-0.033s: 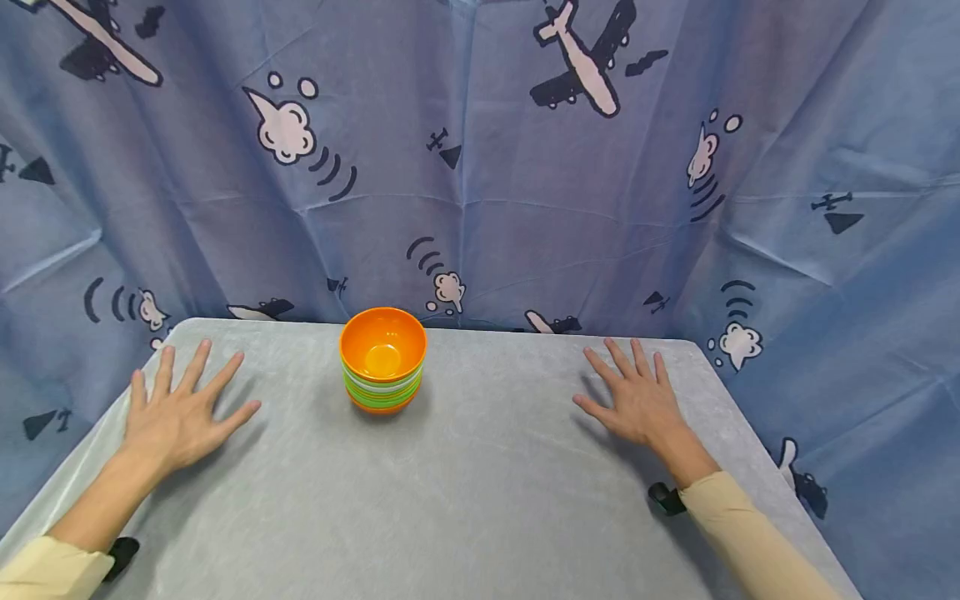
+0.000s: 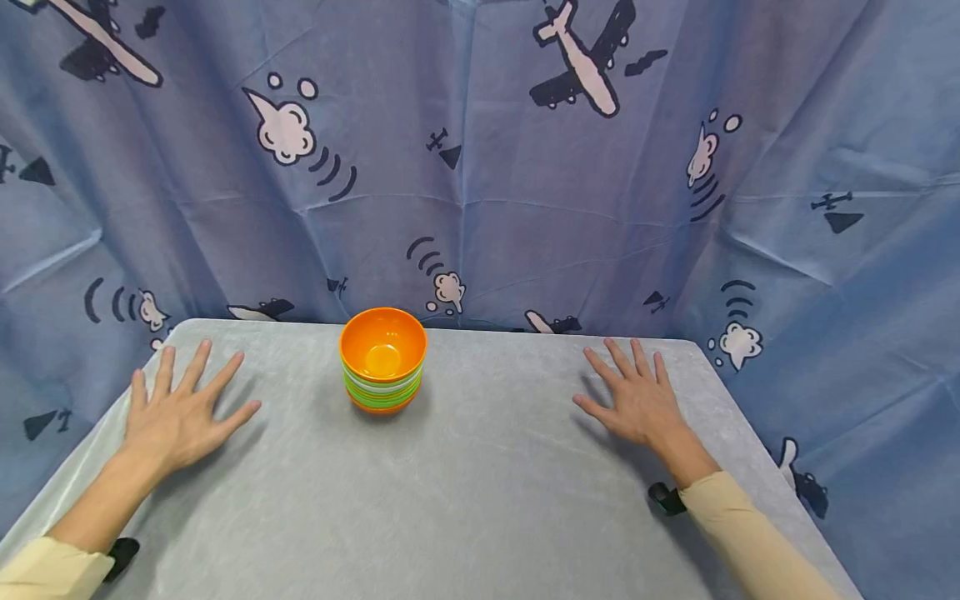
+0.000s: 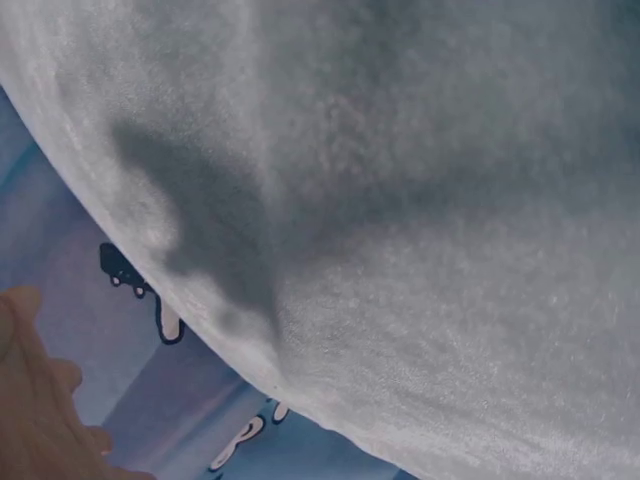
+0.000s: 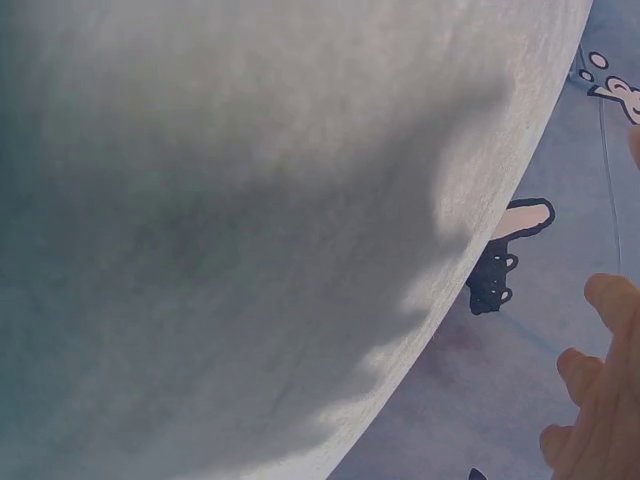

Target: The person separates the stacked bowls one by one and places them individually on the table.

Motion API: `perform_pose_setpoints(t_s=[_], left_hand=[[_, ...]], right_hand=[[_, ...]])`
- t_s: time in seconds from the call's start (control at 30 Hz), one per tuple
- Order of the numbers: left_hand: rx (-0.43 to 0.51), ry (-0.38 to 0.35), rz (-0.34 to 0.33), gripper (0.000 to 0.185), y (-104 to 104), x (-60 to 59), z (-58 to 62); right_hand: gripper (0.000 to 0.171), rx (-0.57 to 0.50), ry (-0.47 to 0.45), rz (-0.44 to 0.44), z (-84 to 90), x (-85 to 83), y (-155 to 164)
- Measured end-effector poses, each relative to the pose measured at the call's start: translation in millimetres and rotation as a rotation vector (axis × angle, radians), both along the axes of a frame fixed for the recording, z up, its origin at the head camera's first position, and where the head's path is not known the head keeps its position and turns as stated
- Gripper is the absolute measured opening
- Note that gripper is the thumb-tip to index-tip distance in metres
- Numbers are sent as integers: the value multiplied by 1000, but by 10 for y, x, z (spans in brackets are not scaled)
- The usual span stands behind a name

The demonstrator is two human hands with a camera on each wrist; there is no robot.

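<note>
Left hand (image 2: pixel 174 423) and right hand (image 2: pixel 637 404), fingers spread wide, extend palm-down over the pale grey counter (image 2: pixel 480 492). Between them, nearer the left hand and close to the counter's far edge, stands a nested stack of orange, white and green bowls (image 2: pixel 382 373). Behind hangs a blue airplane-print curtain (image 2: pixel 510 183).

No readable text, label, brand or number, any view. Curtain (image 2: pixel 510 192) print: drawings only, planes and clouds. Bowl stack (image 2: pixel 382 360): no lettering visible.
</note>
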State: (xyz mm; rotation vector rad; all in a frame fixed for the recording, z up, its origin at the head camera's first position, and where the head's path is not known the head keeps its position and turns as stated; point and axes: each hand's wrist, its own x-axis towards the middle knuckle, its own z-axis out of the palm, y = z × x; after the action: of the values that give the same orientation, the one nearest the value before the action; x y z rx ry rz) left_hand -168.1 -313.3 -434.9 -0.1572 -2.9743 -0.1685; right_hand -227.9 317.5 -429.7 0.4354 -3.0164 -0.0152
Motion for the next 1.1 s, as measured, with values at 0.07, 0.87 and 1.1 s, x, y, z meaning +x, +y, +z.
perform_pose_setpoints(t_s=[0.07,0.87,1.1], left_hand=[[1,-1,1,85,6,-5,8],[627,-70,-260,85,272,-90,131],[967,-188,-308,83,457,-137,126]], right_hand=[[93,-7,1,2,7,6,8],[70,-788,-135,293,79,-2,-288],[61,-1048,-170,380,22,-62,-653]])
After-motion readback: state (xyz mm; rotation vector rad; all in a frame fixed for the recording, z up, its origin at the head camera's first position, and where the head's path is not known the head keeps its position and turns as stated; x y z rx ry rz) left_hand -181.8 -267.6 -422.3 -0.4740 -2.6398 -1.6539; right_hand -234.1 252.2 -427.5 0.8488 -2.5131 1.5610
